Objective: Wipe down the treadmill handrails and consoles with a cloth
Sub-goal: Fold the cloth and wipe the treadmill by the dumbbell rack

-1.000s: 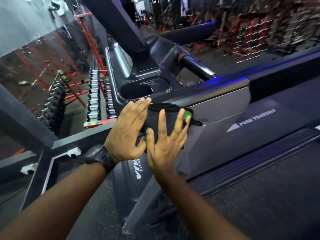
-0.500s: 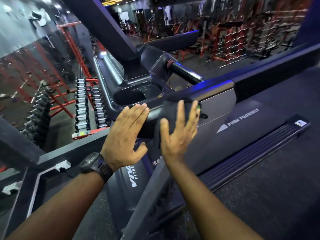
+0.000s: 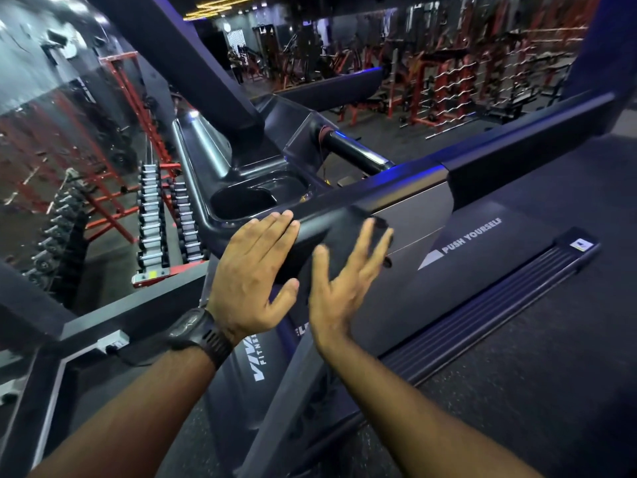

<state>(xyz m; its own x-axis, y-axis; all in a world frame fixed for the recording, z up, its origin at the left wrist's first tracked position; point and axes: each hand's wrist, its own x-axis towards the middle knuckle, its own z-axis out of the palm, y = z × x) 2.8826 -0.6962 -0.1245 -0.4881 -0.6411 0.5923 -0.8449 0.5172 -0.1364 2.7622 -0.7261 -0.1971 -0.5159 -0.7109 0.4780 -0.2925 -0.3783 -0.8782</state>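
The flat, open left hand (image 3: 253,270) and right hand (image 3: 344,274) press the probably soft, limp cloth (image 3: 320,239) against the handrail (image 3: 396,188), best pinned under the palms.

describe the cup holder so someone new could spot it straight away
The treadmill fills the middle of the view, with its console just left of centre. Just beyond the fingertips of the left hand lies the cup holder, sunk into the console. It is the only glossy black hollow there.

- Dumbbell rack (image 3: 151,215): red frame, left of frame, chrome dumbbells in two columns.
- Curl bars (image 3: 458,84): stacked on red racks, far right background.
- White wall socket (image 3: 112,340): on grey ledge, lower left.
- Yellow ceiling lights (image 3: 220,6): zigzag strips overhead.
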